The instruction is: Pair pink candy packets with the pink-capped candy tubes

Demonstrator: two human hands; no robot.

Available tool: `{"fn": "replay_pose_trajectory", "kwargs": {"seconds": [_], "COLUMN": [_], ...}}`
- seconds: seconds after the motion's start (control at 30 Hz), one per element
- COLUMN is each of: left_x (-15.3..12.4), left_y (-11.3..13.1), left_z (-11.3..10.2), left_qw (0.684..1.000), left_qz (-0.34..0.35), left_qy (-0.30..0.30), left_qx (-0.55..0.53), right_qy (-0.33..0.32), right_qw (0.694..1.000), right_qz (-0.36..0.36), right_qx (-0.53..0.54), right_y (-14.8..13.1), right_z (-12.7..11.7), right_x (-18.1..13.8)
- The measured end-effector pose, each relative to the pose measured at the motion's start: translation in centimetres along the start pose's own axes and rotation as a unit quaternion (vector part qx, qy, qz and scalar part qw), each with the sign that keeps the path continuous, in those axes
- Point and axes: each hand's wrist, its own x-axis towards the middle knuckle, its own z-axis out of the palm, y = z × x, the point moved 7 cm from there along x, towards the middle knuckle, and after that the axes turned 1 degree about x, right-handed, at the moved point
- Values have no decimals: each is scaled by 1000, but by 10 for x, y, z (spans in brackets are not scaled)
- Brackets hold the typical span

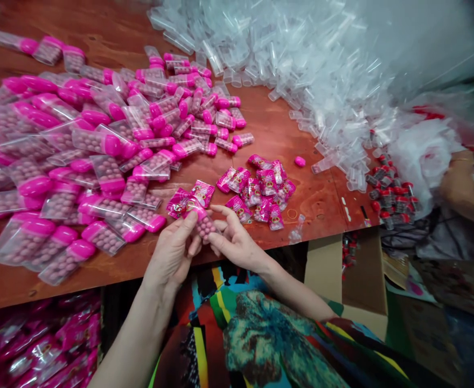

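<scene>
My left hand is closed on a clear tube with a pink cap, filled with small pink balls. The tube is tilted, its capped end up by my left thumb. My right hand has its thumb and fingers at the tube's lower end, gripping it too. Just beyond my hands lie a few pink printed sachets, and a small heap of pink sachets sits to their right. Left of my hands spreads a large pile of filled pink-capped tubes.
Clear empty tubes heap across the far right of the brown table. A loose pink cap lies nearby. Red-capped tubes and a cardboard box are at right, beside another person's arm. Pink packets fill the lower left.
</scene>
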Motion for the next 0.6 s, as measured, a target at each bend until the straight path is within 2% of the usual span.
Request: {"fn": "replay_pose_trajectory", "kwargs": {"seconds": [0.13,0.2,0.3,0.37,0.53,0.6], "left_x": [-2,-3,-3,-2,-2,-2], "left_y": [-5,-7,-8,-5,-4,-7], "left_z": [3,3,2,1,2,4], "left_qw": [998,998,998,999,999,998], "left_qz": [-6,-8,-21,-23,-13,-5], "left_qy": [-17,-14,-6,3,10,15], "left_qx": [52,62,57,48,51,63], "right_qy": [-44,-55,-1,16,-39,-40], "right_qw": [996,995,1000,999,988,983], "right_qz": [36,43,-11,-21,86,99], "right_qx": [70,71,-6,-20,123,147], "right_y": [3,6,1,-2,7,7], "right_z": [0,-1,-8,-8,0,0], "right_x": [0,1,2,2,2,1]}}
